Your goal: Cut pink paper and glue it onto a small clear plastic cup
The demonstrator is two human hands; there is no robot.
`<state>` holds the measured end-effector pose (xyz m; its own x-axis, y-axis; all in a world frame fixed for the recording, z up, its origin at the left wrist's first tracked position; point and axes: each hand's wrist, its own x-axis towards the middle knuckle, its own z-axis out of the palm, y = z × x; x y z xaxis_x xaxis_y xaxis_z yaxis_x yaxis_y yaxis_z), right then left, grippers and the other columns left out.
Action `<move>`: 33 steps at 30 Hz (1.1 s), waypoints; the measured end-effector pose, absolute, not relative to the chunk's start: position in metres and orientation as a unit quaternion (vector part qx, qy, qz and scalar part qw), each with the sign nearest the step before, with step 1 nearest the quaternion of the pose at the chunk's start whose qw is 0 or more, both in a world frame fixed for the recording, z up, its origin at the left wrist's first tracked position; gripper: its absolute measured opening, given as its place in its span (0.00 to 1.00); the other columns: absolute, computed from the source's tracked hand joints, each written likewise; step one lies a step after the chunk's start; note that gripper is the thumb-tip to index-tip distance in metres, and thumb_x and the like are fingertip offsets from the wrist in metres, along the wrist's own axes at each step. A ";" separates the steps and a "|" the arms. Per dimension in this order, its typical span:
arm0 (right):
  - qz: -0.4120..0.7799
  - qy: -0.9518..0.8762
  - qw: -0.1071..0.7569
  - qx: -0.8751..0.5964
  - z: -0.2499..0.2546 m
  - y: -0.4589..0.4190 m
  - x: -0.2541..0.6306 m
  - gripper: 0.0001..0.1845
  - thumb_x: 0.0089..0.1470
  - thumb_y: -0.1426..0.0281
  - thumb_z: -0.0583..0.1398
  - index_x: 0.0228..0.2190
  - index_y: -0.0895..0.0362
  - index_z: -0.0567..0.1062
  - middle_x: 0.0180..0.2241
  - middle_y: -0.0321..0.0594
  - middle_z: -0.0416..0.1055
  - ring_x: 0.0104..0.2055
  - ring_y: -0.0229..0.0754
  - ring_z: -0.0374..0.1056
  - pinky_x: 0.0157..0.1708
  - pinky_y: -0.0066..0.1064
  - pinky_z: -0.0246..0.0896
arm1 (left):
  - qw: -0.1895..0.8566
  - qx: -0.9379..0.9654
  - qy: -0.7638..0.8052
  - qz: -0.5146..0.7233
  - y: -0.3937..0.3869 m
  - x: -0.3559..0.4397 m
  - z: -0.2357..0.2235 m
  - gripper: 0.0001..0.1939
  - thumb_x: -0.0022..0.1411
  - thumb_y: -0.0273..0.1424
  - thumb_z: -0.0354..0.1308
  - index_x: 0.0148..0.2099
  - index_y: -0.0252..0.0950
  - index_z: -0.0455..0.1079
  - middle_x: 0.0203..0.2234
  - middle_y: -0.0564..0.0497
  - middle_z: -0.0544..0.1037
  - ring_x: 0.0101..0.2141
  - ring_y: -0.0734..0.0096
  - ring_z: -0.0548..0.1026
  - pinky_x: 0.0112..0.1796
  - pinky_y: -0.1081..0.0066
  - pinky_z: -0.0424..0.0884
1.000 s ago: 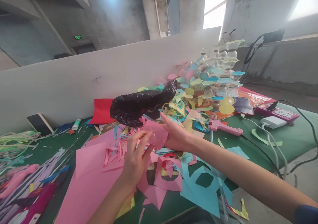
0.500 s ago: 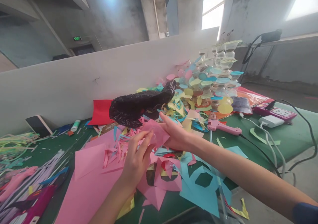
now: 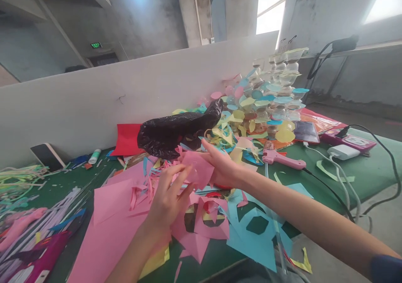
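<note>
Hands meet over the middle of the bench (image 3: pixel 370 165), both on one small pink paper piece (image 3: pixel 198 171) held up above the litter of offcuts; the right hand (image 3: pixel 224 168) cups it from behind and beneath, thumb and fingers closed on its far edge, while the left hand (image 3: pixel 168 195) comes at it from the near side, its fingers (image 3: pixel 180 177) loosely spread and touching the paper's lower left edge, apparently pinching it, though the thumb is hidden behind the sheet.

As to progress, judged from how things lie: the piece looks already cut to a rough, irregular shape, and a large heap of finished-looking discs and cups (image 3: pixel 270 103) stands at the far right against the white partition (image 3: pixel 94 103), so much of the work seems done; what remains for this piece cannot be told, for nothing is yet stuck to it and the pink glue gun (image 3: pixel 282 159) lies untouched just right of the right hand.

The piece is tilted, its face turned toward the camera and slightly up; its long axis runs from lower left to upper right, the upper corner pointing toward the black plastic bag (image 3: pixel 176 132) lying behind it; large pink sheets (image 3: pixel 116 220) and blue scraps (image 3: pixel 254 237) lie under both forearms.
</note>
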<state>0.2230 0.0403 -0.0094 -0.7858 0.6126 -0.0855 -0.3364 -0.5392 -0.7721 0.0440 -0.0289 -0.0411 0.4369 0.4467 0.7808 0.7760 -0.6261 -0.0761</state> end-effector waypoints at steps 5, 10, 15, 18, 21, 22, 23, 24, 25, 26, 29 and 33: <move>0.820 -0.381 0.364 -0.223 -0.001 0.045 0.227 0.38 0.68 0.50 0.40 0.65 0.63 0.58 0.68 0.49 0.55 0.68 0.42 0.54 0.67 0.35 0.46 | 0.125 -0.848 -0.390 -0.336 -0.031 0.034 -0.030 0.16 0.65 0.32 0.60 0.54 0.39 0.68 0.43 0.47 0.73 0.45 0.62 0.71 0.49 0.63 0.69; 0.816 -0.367 0.380 -0.233 -0.002 0.051 0.227 0.39 0.67 0.52 0.40 0.66 0.69 0.54 0.68 0.53 0.54 0.69 0.43 0.53 0.68 0.35 0.43 | -0.064 -0.875 -0.439 -0.196 -0.031 0.039 -0.030 0.13 0.62 0.39 0.62 0.47 0.41 0.74 0.41 0.49 0.76 0.45 0.62 0.73 0.46 0.64 0.72; 0.803 -0.365 0.401 -0.246 -0.006 0.055 0.227 0.38 0.67 0.52 0.41 0.64 0.69 0.56 0.67 0.54 0.56 0.67 0.42 0.56 0.68 0.35 0.45 | -0.159 -0.842 -0.493 -0.146 -0.030 0.045 -0.035 0.15 0.61 0.42 0.62 0.48 0.44 0.75 0.45 0.51 0.76 0.47 0.62 0.74 0.48 0.64 0.72; 0.797 -0.370 0.409 -0.246 -0.007 0.056 0.227 0.37 0.67 0.52 0.41 0.64 0.67 0.58 0.66 0.52 0.57 0.67 0.42 0.56 0.68 0.35 0.46 | -0.157 -0.839 -0.500 -0.143 -0.029 0.045 -0.035 0.14 0.61 0.41 0.63 0.47 0.44 0.75 0.44 0.51 0.76 0.48 0.62 0.73 0.47 0.64 0.72; 0.794 -0.376 0.408 -0.247 -0.006 0.056 0.226 0.36 0.68 0.52 0.41 0.63 0.67 0.59 0.66 0.52 0.59 0.66 0.42 0.57 0.67 0.35 0.47 | -0.149 -0.841 -0.501 -0.138 -0.029 0.045 -0.036 0.13 0.61 0.40 0.63 0.47 0.44 0.75 0.44 0.51 0.76 0.47 0.61 0.73 0.46 0.63 0.73; 0.796 -0.377 0.405 -0.246 -0.006 0.055 0.225 0.37 0.68 0.52 0.41 0.63 0.67 0.59 0.65 0.52 0.59 0.66 0.43 0.58 0.67 0.35 0.48 | -0.145 -0.843 -0.498 -0.140 -0.029 0.045 -0.037 0.13 0.61 0.40 0.63 0.47 0.44 0.75 0.44 0.51 0.76 0.47 0.62 0.73 0.46 0.64 0.73; 0.797 -0.378 0.403 -0.244 -0.006 0.055 0.225 0.37 0.68 0.52 0.40 0.62 0.68 0.60 0.65 0.53 0.60 0.65 0.43 0.59 0.67 0.35 0.49 | -0.139 -0.847 -0.493 -0.144 -0.029 0.045 -0.038 0.13 0.61 0.40 0.63 0.47 0.44 0.75 0.43 0.51 0.76 0.47 0.62 0.74 0.45 0.64 0.73; 0.798 -0.381 0.399 -0.243 -0.007 0.055 0.224 0.37 0.68 0.53 0.40 0.62 0.68 0.60 0.64 0.55 0.61 0.64 0.44 0.61 0.66 0.35 0.50 | -0.129 -0.852 -0.484 -0.151 -0.029 0.044 -0.039 0.13 0.62 0.40 0.63 0.48 0.43 0.75 0.43 0.51 0.76 0.46 0.62 0.74 0.45 0.64 0.73; 0.798 -0.386 0.394 -0.242 -0.007 0.055 0.224 0.36 0.68 0.53 0.40 0.61 0.69 0.62 0.64 0.56 0.62 0.63 0.44 0.62 0.65 0.35 0.51 | -0.115 -0.860 -0.469 -0.162 -0.029 0.043 -0.040 0.13 0.62 0.40 0.62 0.48 0.43 0.75 0.42 0.50 0.77 0.45 0.63 0.74 0.44 0.65 0.73; 0.796 -0.395 0.390 -0.243 -0.008 0.055 0.223 0.36 0.68 0.54 0.40 0.60 0.69 0.64 0.63 0.56 0.63 0.62 0.44 0.63 0.65 0.35 0.52 | -0.096 -0.869 -0.451 -0.177 -0.028 0.041 -0.040 0.13 0.62 0.40 0.62 0.48 0.43 0.75 0.41 0.50 0.77 0.44 0.63 0.74 0.43 0.65 0.73; 0.768 -0.443 0.383 -0.259 -0.010 0.055 0.223 0.32 0.68 0.55 0.42 0.53 0.66 0.71 0.57 0.56 0.70 0.59 0.45 0.67 0.63 0.36 0.55 | 0.004 -0.880 -0.401 -0.253 -0.025 0.030 -0.038 0.13 0.64 0.38 0.61 0.50 0.41 0.74 0.39 0.49 0.77 0.42 0.64 0.74 0.43 0.65 0.72; 0.674 -0.554 0.380 -0.307 -0.012 0.053 0.227 0.22 0.64 0.56 0.53 0.46 0.58 0.76 0.51 0.47 0.75 0.55 0.45 0.69 0.60 0.36 0.57 | 0.162 -0.839 -0.379 -0.354 -0.022 0.018 -0.032 0.16 0.63 0.33 0.62 0.53 0.40 0.71 0.41 0.48 0.75 0.42 0.62 0.72 0.47 0.61 0.69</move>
<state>0.2268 0.0525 -0.0115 -0.5232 0.8522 0.0065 -0.1711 -0.0976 -0.9804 0.0177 -0.0217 -0.0316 0.4618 0.5224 0.7169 0.7514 -0.6598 -0.0032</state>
